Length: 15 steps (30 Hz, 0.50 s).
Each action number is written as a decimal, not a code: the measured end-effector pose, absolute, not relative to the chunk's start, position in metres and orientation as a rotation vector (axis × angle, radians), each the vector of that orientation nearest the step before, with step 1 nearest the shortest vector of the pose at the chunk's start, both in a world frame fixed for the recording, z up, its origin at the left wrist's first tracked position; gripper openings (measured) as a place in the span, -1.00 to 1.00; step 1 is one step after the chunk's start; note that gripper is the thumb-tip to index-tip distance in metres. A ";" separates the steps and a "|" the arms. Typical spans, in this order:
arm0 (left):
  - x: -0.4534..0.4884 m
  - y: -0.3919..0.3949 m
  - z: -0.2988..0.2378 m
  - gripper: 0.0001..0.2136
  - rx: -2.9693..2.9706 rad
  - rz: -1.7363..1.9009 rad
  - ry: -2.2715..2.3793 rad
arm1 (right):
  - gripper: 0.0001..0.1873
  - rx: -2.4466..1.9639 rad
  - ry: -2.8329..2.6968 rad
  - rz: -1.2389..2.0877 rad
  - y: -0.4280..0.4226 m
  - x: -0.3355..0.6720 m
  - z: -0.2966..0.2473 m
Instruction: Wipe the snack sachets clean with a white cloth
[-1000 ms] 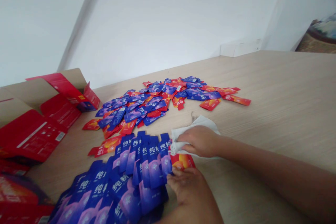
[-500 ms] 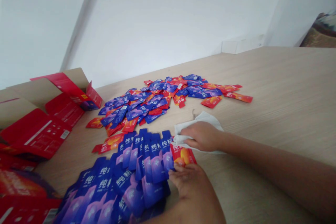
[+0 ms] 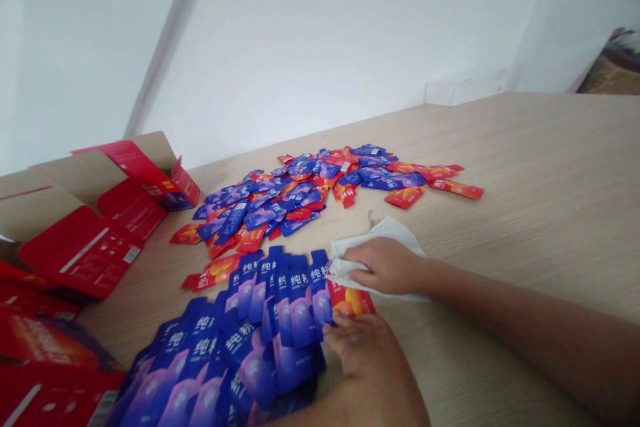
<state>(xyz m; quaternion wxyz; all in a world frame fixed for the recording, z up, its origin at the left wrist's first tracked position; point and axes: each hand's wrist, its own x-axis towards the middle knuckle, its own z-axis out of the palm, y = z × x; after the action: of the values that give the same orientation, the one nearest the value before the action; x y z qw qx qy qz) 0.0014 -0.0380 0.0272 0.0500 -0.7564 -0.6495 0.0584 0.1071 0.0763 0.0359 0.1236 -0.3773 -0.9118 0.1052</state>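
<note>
My right hand (image 3: 383, 265) is closed round a white wipe (image 3: 400, 230), and the wipe lies over the upper end of a red sachet (image 3: 353, 300) with an orange fruit print. At that sachet's lower end my left hand (image 3: 373, 360) has its fingers pressed together on it; its thumb is hidden. Directly left of the red sachet, blue-purple sachets (image 3: 300, 313) lie in overlapping rows, upright to my view. One more red sachet (image 3: 220, 271) rests at the upper left of these rows.
Farther back spreads a loose heap of mixed red and blue sachets (image 3: 270, 203). Opened red cartons (image 3: 95, 247) stand along the left side of the wooden table (image 3: 525, 213). A white box (image 3: 465, 88) sits against the white wall at the back right.
The wipe covers slightly more of the red sachet's top, hiding its lettering. My left hand stays at the lower end. The view has shifted a little.
</note>
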 end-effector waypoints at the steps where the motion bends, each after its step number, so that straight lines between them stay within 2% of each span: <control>1: 0.002 -0.037 0.025 -0.67 -2.293 0.192 -1.989 | -0.72 -1.106 -2.655 0.305 0.078 0.108 0.035; 10: 0.006 -0.029 0.008 -0.73 -2.122 0.337 -2.084 | -0.72 -1.261 -2.563 0.244 0.091 0.115 0.031; 15: 0.007 -0.029 0.010 -0.73 -2.132 0.313 -2.090 | -0.75 -1.121 -2.588 0.235 0.084 0.114 0.036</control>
<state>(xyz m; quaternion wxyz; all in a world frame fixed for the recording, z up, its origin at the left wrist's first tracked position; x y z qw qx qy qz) 0.0073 -0.0288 0.0101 0.0700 -0.7084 -0.6945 0.1040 0.1145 0.0840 0.0363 0.1552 -0.3914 -0.9033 0.0820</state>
